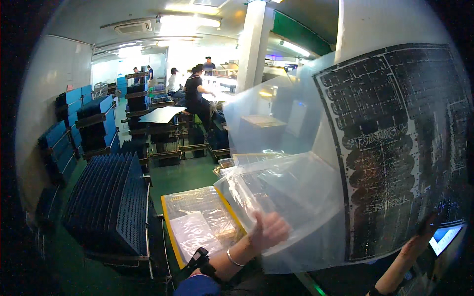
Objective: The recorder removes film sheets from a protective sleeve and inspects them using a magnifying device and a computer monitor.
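A large transparent film [380, 148] printed with a dense black circuit-like pattern stands raised on the right. My right hand [425, 229] grips it near its lower edge; the fingers are dark and partly hidden. Clear plastic sheeting [306, 197] spreads to the left of the printed part, creased and see-through. At its lower left, my left hand [269, 231] is closed on the clear sheet, thumb up, slightly blurred. Below that hand lies a flat, plastic-wrapped panel [197, 224] with yellow edges. Whether the clear sheeting is one piece with the printed film, I cannot tell.
At the left, a rack of upright dark blue panels [106, 207] stands on the green floor [180, 175]. More racked panels [96, 121] line the wall. Several people, one a person in black [195, 91], are by a bright table farther back. A lit screen [445, 239] sits near my right hand.
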Available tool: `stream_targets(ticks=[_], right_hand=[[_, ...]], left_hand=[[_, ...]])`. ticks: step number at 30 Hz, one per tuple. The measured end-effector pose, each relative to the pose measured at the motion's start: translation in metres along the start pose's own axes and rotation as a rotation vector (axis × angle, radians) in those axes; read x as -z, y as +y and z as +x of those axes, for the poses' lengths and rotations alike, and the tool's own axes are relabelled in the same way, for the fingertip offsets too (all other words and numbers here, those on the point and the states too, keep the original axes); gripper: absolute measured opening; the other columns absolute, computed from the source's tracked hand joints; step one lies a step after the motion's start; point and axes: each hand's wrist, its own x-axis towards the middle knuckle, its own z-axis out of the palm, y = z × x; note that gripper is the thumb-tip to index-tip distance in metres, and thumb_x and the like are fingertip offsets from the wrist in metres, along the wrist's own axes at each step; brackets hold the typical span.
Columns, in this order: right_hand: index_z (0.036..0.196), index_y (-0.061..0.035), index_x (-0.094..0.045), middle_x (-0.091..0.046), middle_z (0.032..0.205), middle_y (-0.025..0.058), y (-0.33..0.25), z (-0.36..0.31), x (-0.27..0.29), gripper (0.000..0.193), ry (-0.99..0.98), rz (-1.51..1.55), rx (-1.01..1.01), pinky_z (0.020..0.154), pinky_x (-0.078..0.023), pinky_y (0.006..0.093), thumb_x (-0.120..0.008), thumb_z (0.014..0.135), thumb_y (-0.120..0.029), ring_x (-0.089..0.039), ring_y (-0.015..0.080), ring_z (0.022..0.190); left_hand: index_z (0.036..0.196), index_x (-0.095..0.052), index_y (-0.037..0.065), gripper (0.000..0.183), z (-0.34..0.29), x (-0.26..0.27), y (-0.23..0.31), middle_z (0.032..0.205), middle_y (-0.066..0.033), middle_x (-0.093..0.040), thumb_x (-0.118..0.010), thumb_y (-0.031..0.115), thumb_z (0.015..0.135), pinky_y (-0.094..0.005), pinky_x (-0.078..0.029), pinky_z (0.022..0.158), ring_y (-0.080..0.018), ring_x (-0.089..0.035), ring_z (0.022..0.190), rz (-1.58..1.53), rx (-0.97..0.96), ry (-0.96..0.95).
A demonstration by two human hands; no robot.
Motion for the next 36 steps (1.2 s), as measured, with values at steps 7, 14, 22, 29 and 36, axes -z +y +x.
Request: stream_targets(ticks=[7,14,22,29,36], right_hand=[[0.132,-0.0074,-0.037,-0.024,0.137,0.0240,-0.007,0.007,0.003,0.089,-0.027,0.034,0.008,0.103,-0.023,0.0409,-0.012,0.078,-0.073,-0.029,0.0369,0.125],[0.131,-0.0037,-0.037,-0.028,0.135,0.0239,-0.046,0.009,0.004,0.089,0.100,0.488,-0.543,0.102,-0.024,0.0406,-0.021,0.078,-0.073,-0.031,0.0369,0.123],[0.131,-0.0012,-0.037,-0.027,0.135,0.0263,-0.027,-0.002,0.010,0.096,0.005,0.034,-0.183,0.103,-0.021,0.0426,-0.021,0.074,-0.077,-0.029,0.0379,0.124],[0.130,-0.0009,-0.038,-0.026,0.136,0.0262,0.003,0.000,0.008,0.093,0.013,0.135,0.097,0.103,-0.021,0.0441,-0.018,0.076,-0.075,-0.028,0.0374,0.125],[0.130,-0.0012,-0.038,-0.026,0.135,0.0269,0.030,0.000,0.019,0.091,-0.171,0.090,-0.157,0.102,-0.024,0.0449,-0.015,0.078,-0.073,-0.028,0.0384,0.125]], left_hand=[[0.077,-0.053,0.008,0.024,0.034,-0.025,-0.016,0.071,0.0005,-0.055,-0.061,0.029,0.082,-0.0215,-0.039,0.055,-0.0063,-0.048,0.063,0.920,0.186,0.446],[0.077,-0.061,-0.002,0.027,0.032,-0.036,0.004,0.075,-0.0058,-0.061,-0.061,0.024,0.083,-0.0197,-0.041,0.050,-0.0063,-0.051,0.058,0.861,-0.029,0.554],[0.130,-0.034,0.001,0.049,0.034,-0.061,0.018,0.101,-0.0143,-0.058,-0.051,0.022,0.089,-0.0274,-0.048,0.062,-0.0146,-0.058,0.073,0.515,0.089,0.167],[0.138,-0.011,0.008,0.063,0.040,-0.063,0.036,0.100,-0.0163,-0.058,-0.050,0.016,0.089,-0.0283,-0.050,0.061,-0.0182,-0.060,0.070,0.624,-0.200,0.098],[0.132,-0.022,0.002,0.062,0.043,-0.055,0.035,0.091,-0.0173,-0.060,-0.053,0.031,0.087,-0.0311,-0.050,0.053,-0.0216,-0.061,0.061,0.852,-0.141,0.324]])
